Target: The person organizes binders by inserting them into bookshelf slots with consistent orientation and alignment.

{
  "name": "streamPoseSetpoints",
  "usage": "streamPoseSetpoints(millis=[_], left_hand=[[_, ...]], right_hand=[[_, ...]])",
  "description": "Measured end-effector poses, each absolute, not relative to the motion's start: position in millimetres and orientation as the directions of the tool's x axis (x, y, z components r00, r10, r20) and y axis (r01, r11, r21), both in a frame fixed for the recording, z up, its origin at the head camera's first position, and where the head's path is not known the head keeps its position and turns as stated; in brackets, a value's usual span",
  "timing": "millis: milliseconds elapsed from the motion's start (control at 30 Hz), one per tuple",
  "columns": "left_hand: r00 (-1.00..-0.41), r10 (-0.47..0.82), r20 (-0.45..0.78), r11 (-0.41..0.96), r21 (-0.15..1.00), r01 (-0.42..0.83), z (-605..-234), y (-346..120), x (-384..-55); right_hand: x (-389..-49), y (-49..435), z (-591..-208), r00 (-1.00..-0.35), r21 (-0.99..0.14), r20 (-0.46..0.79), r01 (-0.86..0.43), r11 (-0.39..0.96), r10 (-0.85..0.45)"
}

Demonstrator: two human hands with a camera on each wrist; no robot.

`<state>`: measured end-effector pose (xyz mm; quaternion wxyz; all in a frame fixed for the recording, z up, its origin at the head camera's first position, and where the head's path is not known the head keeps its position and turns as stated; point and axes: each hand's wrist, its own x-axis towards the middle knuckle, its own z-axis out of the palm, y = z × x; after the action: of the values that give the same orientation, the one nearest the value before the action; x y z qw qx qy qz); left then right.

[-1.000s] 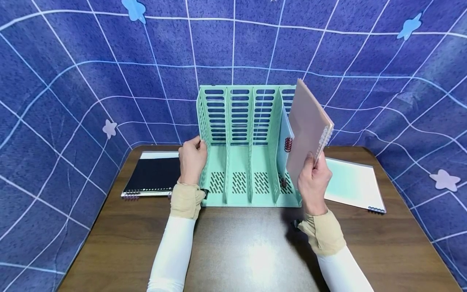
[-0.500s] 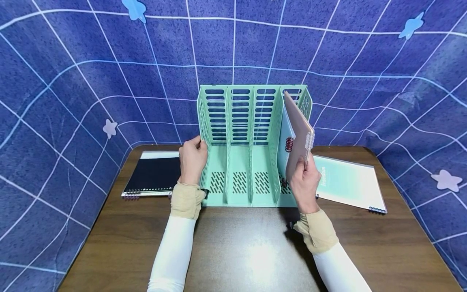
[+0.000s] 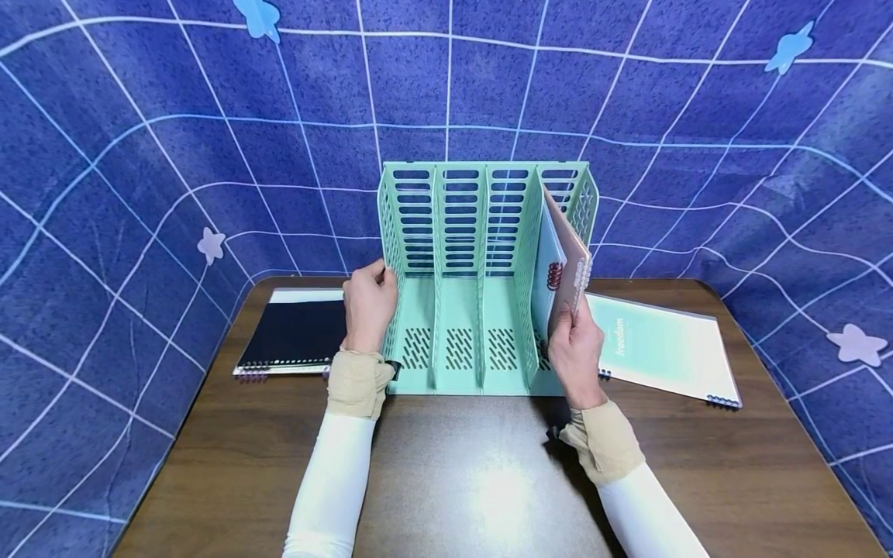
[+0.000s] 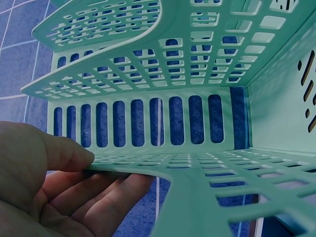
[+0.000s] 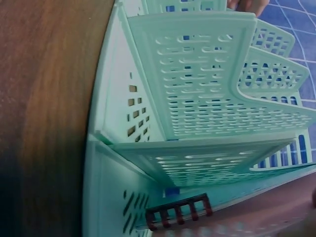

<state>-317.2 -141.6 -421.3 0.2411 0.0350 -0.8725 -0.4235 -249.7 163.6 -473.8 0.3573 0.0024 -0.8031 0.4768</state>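
Note:
A mint-green file rack [image 3: 456, 298] with upright dividers stands at the back of the table. My left hand [image 3: 368, 302] pinches the edge of its left wall; in the left wrist view the thumb lies inside and the fingers outside. My right hand [image 3: 577, 353] grips a pinkish-brown spiral notebook [image 3: 570, 246] by its lower coil edge, upright and partly inside the rightmost compartment. Against that compartment's divider leans a light blue notebook [image 3: 544, 275] with dark red coils [image 5: 178, 212]. The right wrist view shows the pinkish notebook [image 5: 266, 210] beside it, its lower part out of frame.
Left of the rack, a black notebook [image 3: 296, 329] lies on a white one. A white and mint notebook [image 3: 663, 345] marked "freedom" lies to the right. The wooden table [image 3: 453, 480] reaches toward me. A blue gridded cloth [image 3: 446, 85] hangs behind.
My right hand has carried the pinkish-brown notebook left and slightly down into the rightmost compartment, next to the light blue one. The left hand has stayed on the rack wall.

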Motion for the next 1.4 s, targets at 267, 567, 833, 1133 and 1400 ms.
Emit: streamPoseSetpoints(millis=[267, 567, 833, 1133, 1400], left_hand=[[-0.881, -0.263, 0.392, 0.637, 0.756, 0.147, -420.9, -141.3, -316.3], [-0.876, -0.26, 0.406, 0.639, 0.753, 0.159, -419.8, -140.5, -316.8], [-0.878, -0.258, 0.403, 0.645, 0.749, 0.154, -419.3, -140.8, -316.5], [-0.888, -0.257, 0.381, 0.637, 0.758, 0.141, -419.0, -140.8, -315.6], [-0.887, -0.259, 0.382, 0.633, 0.761, 0.143, -420.4, -141.5, -316.5]], right_hand=[[-248.4, 169.9, -463.1, -0.85, -0.68, 0.495, -0.248, 0.69, 0.183], [-239.2, 181.0, -440.8, -0.968, -0.644, 0.251, -0.154, 0.749, 0.017], [-232.8, 188.4, -432.7, -0.966, -0.564, 0.245, -0.21, 0.799, -0.081], [-236.6, 185.5, -441.7, -0.933, -0.54, 0.356, -0.247, 0.805, -0.048], [-239.8, 181.9, -446.1, -0.924, -0.544, 0.38, -0.265, 0.796, -0.048]])
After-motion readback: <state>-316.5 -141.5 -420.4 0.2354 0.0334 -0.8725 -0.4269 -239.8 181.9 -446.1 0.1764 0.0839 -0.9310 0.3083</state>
